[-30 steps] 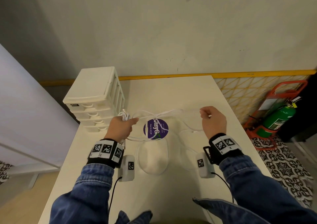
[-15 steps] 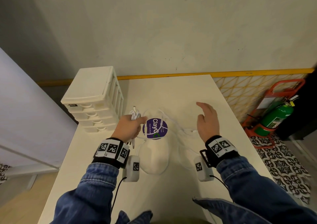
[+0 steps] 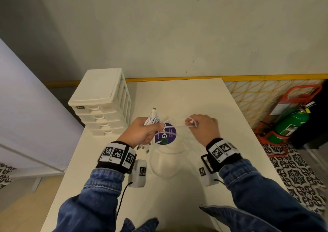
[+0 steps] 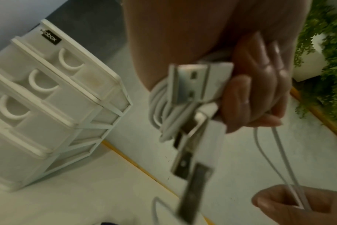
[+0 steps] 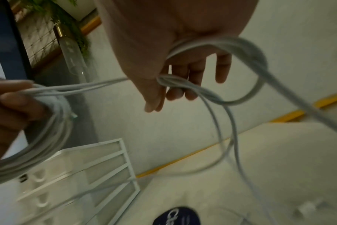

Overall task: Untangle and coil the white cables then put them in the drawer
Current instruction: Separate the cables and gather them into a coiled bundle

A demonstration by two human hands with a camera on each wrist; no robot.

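My left hand (image 3: 142, 130) grips a bundle of coiled white cables (image 3: 152, 119) above the table, next to the white drawer unit (image 3: 101, 100). In the left wrist view the coil (image 4: 164, 109) and several USB plugs (image 4: 190, 82) hang from the curled fingers (image 4: 260, 94). My right hand (image 3: 198, 125) pinches a loop of the white cable (image 3: 190, 122) a little to the right. Two strands (image 5: 83, 86) run taut from one hand to the other. More cable hangs down from the right hand (image 5: 164, 85) to the table. All drawers look closed.
A round purple sticker (image 3: 165, 134) lies on the white table (image 3: 195, 96) under the hands. Loose cable loops (image 3: 165, 160) rest on the table near me. A green fire extinguisher (image 3: 291, 125) in a red stand is on the floor to the right. A wall is behind.
The right hand, open above the table half a second ago, has moved left and pinched a loop of cable. The left hand has lifted its bundle slightly.
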